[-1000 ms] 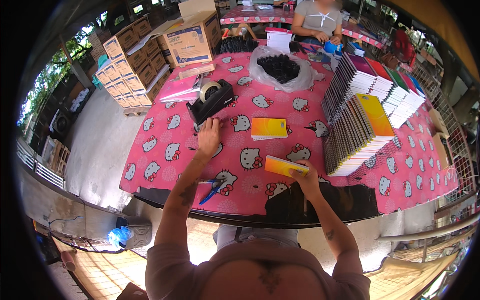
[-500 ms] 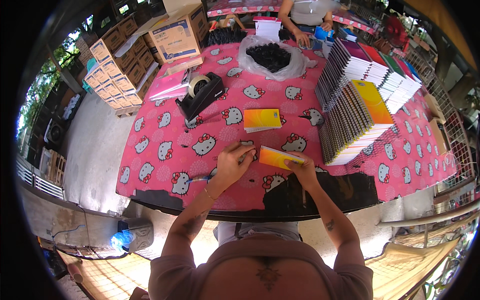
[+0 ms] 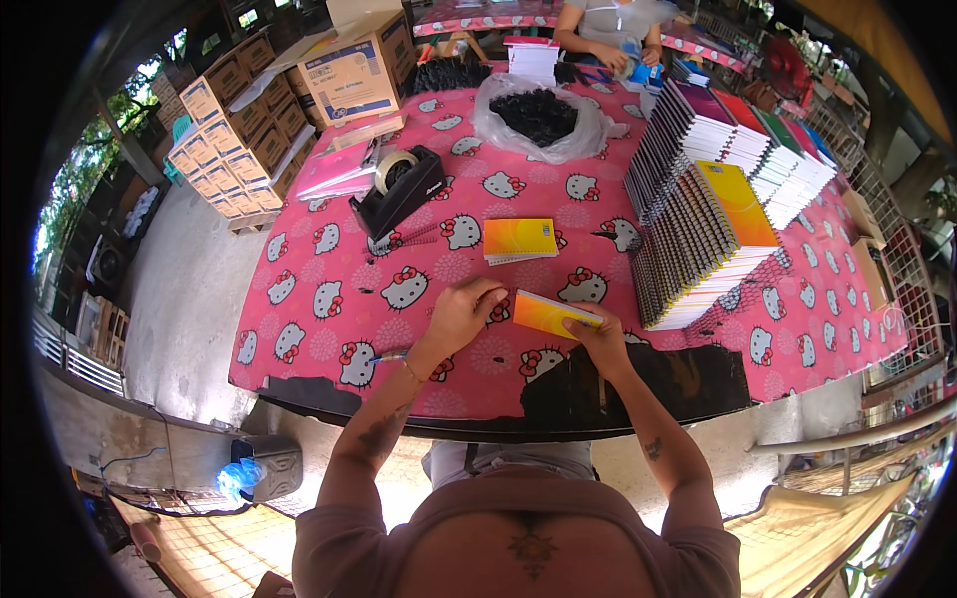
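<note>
My right hand grips the right end of a small yellow-orange notebook, held tilted above the table with its white page edges showing. Just left of that notebook, my left hand has its fingers curled together in a pinch. Whatever may be between those fingertips is too small to make out. Beyond both hands lies another yellow-orange spiral notebook, flat on the pink patterned tablecloth. A slim pen-like tool rests beside my left wrist.
Tall stacks of spiral notebooks stand at the right. A black tape dispenser sits at the left, near a large cardboard box. Farther back is a plastic bag of black coils. Across the table, another person handles blue items.
My left hand's fingertips have drawn closer together near the notebook's end. My right hand keeps its hold almost unmoved. Across the table, the other person's hands have shifted.
</note>
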Available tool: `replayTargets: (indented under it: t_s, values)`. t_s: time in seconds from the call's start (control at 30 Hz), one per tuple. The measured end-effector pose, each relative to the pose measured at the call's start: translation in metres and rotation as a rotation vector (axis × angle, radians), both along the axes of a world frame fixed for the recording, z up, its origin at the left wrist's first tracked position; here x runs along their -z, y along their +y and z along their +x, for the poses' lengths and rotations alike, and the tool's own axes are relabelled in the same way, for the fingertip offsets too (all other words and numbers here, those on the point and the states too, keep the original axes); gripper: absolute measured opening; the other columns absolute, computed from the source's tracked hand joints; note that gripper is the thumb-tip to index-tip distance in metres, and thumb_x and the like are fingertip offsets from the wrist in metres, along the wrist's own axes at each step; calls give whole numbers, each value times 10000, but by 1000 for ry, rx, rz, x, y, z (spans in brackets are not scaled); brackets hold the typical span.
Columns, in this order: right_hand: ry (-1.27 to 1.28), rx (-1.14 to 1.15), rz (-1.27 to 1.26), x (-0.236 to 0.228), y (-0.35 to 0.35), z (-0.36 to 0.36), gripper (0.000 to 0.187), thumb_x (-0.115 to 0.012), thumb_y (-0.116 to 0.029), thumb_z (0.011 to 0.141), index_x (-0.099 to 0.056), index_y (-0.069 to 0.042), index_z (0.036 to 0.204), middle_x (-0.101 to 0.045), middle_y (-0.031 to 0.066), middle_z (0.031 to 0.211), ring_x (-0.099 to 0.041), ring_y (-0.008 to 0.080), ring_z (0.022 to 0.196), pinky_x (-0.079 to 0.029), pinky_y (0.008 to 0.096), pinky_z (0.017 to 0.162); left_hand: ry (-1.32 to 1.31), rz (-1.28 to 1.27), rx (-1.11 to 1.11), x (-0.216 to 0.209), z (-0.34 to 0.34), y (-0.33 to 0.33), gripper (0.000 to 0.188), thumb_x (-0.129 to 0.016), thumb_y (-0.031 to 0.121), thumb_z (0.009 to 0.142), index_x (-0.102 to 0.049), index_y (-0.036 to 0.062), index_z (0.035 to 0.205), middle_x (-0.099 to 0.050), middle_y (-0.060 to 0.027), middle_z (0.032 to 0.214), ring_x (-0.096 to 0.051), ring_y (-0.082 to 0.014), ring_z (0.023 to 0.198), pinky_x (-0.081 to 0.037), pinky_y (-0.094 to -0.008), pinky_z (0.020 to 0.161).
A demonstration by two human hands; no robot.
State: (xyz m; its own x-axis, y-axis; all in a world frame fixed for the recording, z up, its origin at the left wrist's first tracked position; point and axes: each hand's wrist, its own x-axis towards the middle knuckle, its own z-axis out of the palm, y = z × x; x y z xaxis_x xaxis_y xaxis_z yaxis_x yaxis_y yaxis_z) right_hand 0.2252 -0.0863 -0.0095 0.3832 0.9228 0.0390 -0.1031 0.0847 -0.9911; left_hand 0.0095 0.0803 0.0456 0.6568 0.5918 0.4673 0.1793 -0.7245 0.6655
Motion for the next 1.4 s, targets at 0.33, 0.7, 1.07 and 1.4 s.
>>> replayTargets:
  t_s: [0.33,0.7,1.07,1.4]
  values:
    - [-16,-60,44,-7,-5,-2,250,-680,-66,960,-672,3,1200,-681,9,1048,-618,59,915,-517,215,782,244,89,254,-24,3,0,374,-660,280,956,-609,95,1277,-605,-140,1104,-655,-294,872,-518,-415,720]
    - [-112,79,108,-20,-8,-33,263,-678,-80,960,-667,18,1204,-691,26,1056,-621,65,903,-519,225,789,292,603,-117,-6,5,-60,574,-487,384,1025,-435,5,1454,-484,-231,1433,-415,-360,1386,-182,-658,1155]
    - [-148,88,122,-54,-14,-37,265,-677,-100,968,-673,22,1203,-696,26,1037,-621,59,904,-521,218,760,350,437,-22,-60,5,-36,607,-541,449,985,-498,11,1403,-474,-207,1449,-464,-358,1337,-189,-648,1148]
    - [5,45,67,-69,-21,-42,282,-692,-74,951,-650,39,1206,-700,38,1042,-640,81,931,-528,248,841,433,671,-128,-34,0,-63,829,-475,580,964,-344,-27,1514,-316,-266,1580,-249,-397,1504,-70,-674,1162]
